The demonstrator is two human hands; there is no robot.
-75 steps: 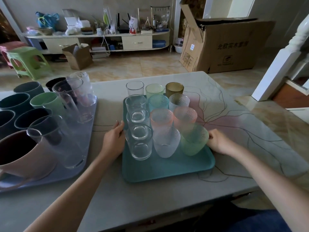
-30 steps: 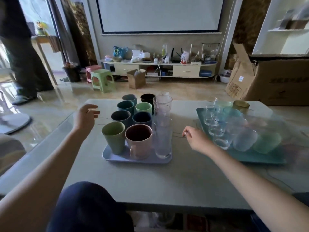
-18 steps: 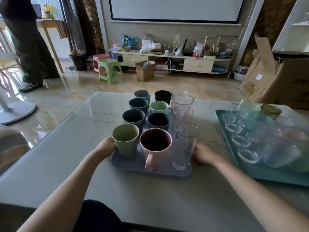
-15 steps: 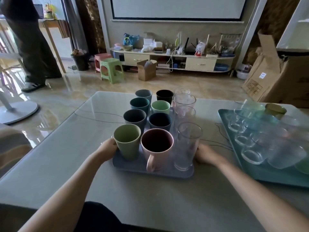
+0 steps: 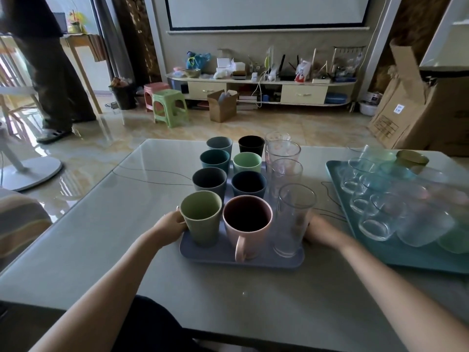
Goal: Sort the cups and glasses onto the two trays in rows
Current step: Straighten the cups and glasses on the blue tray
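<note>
Now squaring up the blue-grey tray (image 5: 215,257) of cups, sorting looks nearly done

I have my left hand (image 5: 168,228) on the tray's left edge at about 9 o'clock, beside the olive cup (image 5: 201,221), and my right hand (image 5: 318,231) at its right edge at 3 o'clock, behind the nearest tall glass (image 5: 293,221); whether either hand's fingers curl round the rim I cannot tell (cups hide them). The tray sits mid-table (image 5: 101,237), long axis running from 6 to 12 o'clock, with two rows of cups and one row of tall glasses upright along it; the pink mug (image 5: 247,222) has its handle toward 6. The teal tray (image 5: 411,257) of small glasses lies at 3 o'clock. My guess is the next move needs a slow, level nudge, since the tall glasses could topple
</note>
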